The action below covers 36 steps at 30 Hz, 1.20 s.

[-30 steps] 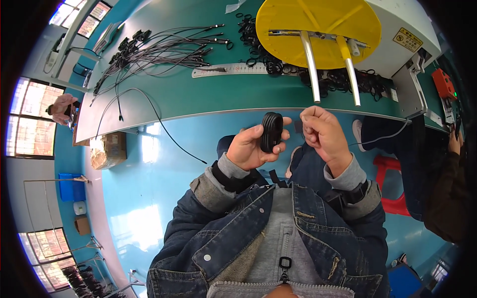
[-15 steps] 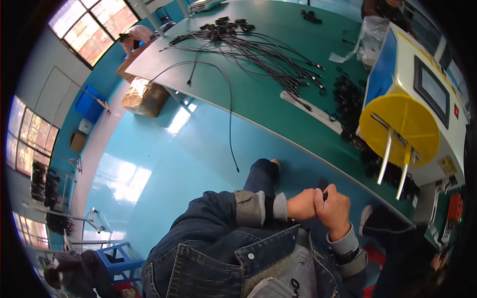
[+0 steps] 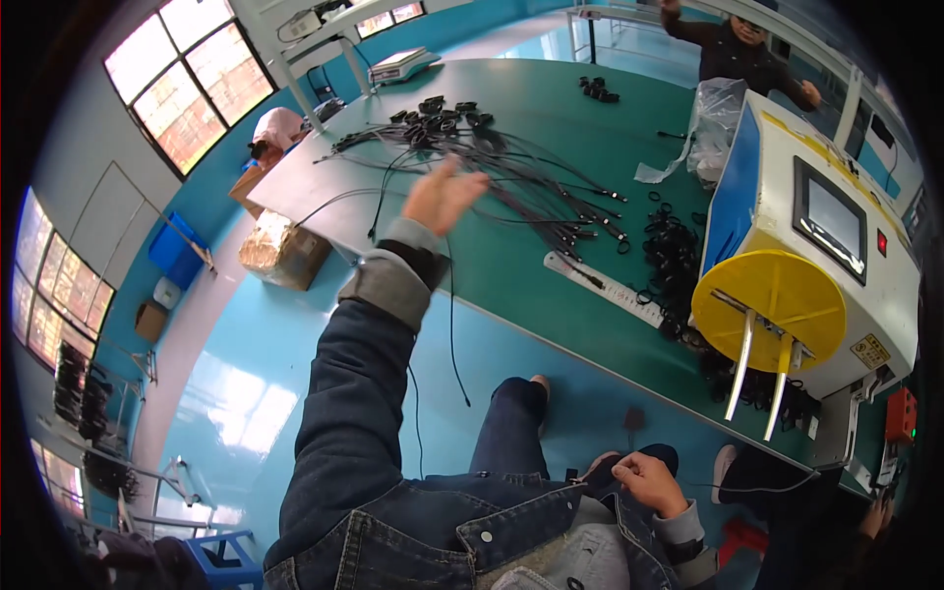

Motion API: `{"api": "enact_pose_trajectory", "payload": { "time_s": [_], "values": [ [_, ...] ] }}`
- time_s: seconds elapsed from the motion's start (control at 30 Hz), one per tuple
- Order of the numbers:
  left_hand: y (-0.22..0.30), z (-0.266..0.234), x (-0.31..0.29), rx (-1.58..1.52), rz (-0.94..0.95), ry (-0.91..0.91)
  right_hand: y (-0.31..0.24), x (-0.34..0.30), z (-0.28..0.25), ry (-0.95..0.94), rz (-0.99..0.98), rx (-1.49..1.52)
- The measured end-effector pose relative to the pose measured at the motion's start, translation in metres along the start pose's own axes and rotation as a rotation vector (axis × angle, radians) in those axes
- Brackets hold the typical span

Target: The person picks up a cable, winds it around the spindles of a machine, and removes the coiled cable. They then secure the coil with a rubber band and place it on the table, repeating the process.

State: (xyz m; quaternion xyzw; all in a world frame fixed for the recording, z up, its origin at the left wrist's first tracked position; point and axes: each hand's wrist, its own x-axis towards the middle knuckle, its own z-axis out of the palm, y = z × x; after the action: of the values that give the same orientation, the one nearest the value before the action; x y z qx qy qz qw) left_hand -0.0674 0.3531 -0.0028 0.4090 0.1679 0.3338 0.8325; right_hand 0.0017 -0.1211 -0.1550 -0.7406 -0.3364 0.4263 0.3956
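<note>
My left hand [image 3: 444,197] is stretched out over the green table [image 3: 511,295], at the near side of a spread of black cables [image 3: 511,172]. Its fingers look extended, slightly blurred, with nothing visible in them. Close to my lap, my right hand [image 3: 649,484] is curled, thumb against fingers. Whatever it may hold is hidden. Coiled ends with black ties [image 3: 433,123] lie at the far left of the cable spread. One loose cable [image 3: 452,344] hangs over the table's near edge, and another thin cable [image 3: 417,423] hangs beside my left sleeve.
At right stands a white-and-blue machine [image 3: 787,211] with a yellow disc [image 3: 767,305] and two projecting rods. Black ring-like pieces [image 3: 669,246] and a steel ruler [image 3: 615,293] lie beside it. A scale [image 3: 401,65] sits at the back. Other people are nearby; a taped box [image 3: 280,251] stands left.
My hands have come apart. The left has swung forward and left over the cables; the right has dropped lower, near my lap. The dark piece between them no longer shows.
</note>
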Motion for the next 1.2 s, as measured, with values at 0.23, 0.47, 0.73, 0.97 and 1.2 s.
{"api": "enact_pose_trajectory", "payload": {
  "time_s": [0.23,0.47,0.73,0.97,1.2],
  "values": [
    [-0.061,-0.084,-0.035,1.468,0.569,0.691,0.015,0.001,-0.014,0.117,0.060,0.054],
    [-0.139,-0.089,-0.131,0.627,-0.433,0.302,0.009,0.029,0.000,-0.038,-0.047,0.008],
    [-0.121,0.077,-0.179,-0.438,-0.393,-0.157,-0.062,0.053,0.042,0.505,-0.920,-0.245],
    [-0.142,0.052,-0.189,1.786,0.076,-0.477,-0.031,0.000,-0.004,0.149,-0.272,0.053],
    [-0.164,0.124,-0.237,1.164,0.312,-1.095,-0.082,-0.060,-0.036,0.259,-0.628,-0.302]
  ]
}}
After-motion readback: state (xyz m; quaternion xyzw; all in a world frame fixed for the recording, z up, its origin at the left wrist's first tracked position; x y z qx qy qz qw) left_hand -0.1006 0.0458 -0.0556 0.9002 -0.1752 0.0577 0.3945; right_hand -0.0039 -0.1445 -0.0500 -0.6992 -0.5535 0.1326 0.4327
